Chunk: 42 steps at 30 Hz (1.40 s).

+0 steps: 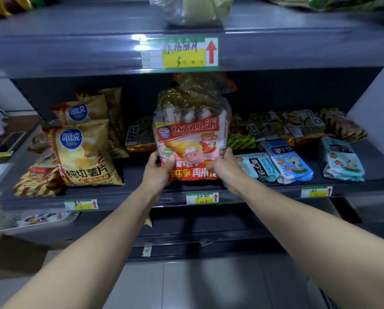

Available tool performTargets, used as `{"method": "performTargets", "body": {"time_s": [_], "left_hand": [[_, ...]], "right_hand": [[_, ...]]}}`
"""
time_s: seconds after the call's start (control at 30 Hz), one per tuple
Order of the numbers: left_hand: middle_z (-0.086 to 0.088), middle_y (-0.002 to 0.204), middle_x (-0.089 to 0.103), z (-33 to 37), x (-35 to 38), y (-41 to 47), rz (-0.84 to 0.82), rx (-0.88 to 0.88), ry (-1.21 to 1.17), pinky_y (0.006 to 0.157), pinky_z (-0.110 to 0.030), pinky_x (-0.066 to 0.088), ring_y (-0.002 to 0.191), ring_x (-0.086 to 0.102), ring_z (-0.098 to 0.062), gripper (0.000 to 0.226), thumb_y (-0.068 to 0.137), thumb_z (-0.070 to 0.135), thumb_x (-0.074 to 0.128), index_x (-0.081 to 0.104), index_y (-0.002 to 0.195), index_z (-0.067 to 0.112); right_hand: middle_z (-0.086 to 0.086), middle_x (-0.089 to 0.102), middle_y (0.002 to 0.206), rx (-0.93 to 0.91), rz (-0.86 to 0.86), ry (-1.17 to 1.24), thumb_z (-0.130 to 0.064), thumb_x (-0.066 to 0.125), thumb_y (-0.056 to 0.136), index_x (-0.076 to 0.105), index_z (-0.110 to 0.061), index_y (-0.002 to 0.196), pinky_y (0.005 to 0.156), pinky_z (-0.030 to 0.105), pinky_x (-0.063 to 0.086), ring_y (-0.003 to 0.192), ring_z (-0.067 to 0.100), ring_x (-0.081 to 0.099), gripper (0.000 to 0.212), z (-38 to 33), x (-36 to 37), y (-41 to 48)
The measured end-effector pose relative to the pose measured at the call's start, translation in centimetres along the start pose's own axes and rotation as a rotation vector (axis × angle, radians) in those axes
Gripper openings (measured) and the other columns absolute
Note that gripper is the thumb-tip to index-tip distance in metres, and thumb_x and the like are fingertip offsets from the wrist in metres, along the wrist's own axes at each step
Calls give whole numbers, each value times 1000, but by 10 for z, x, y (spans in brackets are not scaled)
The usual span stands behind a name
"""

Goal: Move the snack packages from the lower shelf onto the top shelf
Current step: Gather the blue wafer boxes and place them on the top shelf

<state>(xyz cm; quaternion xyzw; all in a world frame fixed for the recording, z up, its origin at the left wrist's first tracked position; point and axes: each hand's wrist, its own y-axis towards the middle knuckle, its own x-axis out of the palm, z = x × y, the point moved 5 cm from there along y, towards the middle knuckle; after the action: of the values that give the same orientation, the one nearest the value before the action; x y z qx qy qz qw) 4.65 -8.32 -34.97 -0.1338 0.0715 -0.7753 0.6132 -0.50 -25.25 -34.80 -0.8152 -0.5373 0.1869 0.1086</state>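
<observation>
Fingers [170, 159] of the left hand [156, 169] and right hand [225, 167] clamp the lower corners of a red strawberry-pie package [190, 134]. It is upright at the front of the lower shelf [137, 177], between chip bags [84, 152] and blue biscuit packs [287, 161].

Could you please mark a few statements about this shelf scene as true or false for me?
1. The left hand and right hand both grip the red cake package. True.
2. The yellow chip bags stand right of that package. False: they stand on its left.
3. The blue biscuit packs lie on the lower shelf, right of the package. True.
4. The package already rests on the top shelf. False: it is held below it, at the lower shelf.
</observation>
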Motion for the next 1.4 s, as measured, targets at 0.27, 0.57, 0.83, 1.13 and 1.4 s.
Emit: {"method": "performTargets", "body": {"time_s": [0.27, 0.57, 0.83, 1.13, 1.4], "left_hand": [[-8, 106, 66, -15, 28, 10, -29, -36, 79, 82, -36, 55, 90, 67, -21, 27, 90, 14, 61, 50, 114, 16], [-10, 104, 66, -19, 18, 21, 28, -65, 153, 68, -24, 54, 80, 65, -17, 35, 89, 10, 62, 54, 122, 6], [-10, 109, 65, -19, 21, 15, 44, -67, 183, 83, -32, 51, 91, 63, -21, 38, 90, 11, 61, 52, 126, 6], [-10, 123, 58, -8, 19, -11, 156, -62, 345, 95, -36, 46, 110, 57, -26, 50, 87, 26, 65, 47, 127, 2], [-13, 125, 56, 12, 43, -61, 170, 14, 381, 85, -28, 42, 100, 53, -19, 46, 91, 22, 61, 45, 129, 1]], "right_hand": [[3, 59, 108, 20, 91, -130, 2, 59, 83, 34, -9, 128, 65, 24, 48, 89, 13, 58, 53, 14, -35, 13], [8, 56, 126, 7, 164, -240, -19, 66, 87, 40, -8, 131, 79, 24, 44, 104, 20, 57, 52, 21, -26, 20], [13, 57, 122, -1, 282, -325, -14, 64, 88, 43, -6, 121, 88, 38, 50, 108, 30, 59, 40, 16, -27, 10], [14, 60, 121, -113, 306, -310, -9, 56, 91, 43, -4, 125, 75, 28, 44, 106, 29, 59, 37, -2, -41, -26], [10, 56, 130, -163, 237, -309, -15, 57, 93, 48, -5, 129, 91, 32, 43, 117, 25, 54, 39, -8, -69, -74]]}}
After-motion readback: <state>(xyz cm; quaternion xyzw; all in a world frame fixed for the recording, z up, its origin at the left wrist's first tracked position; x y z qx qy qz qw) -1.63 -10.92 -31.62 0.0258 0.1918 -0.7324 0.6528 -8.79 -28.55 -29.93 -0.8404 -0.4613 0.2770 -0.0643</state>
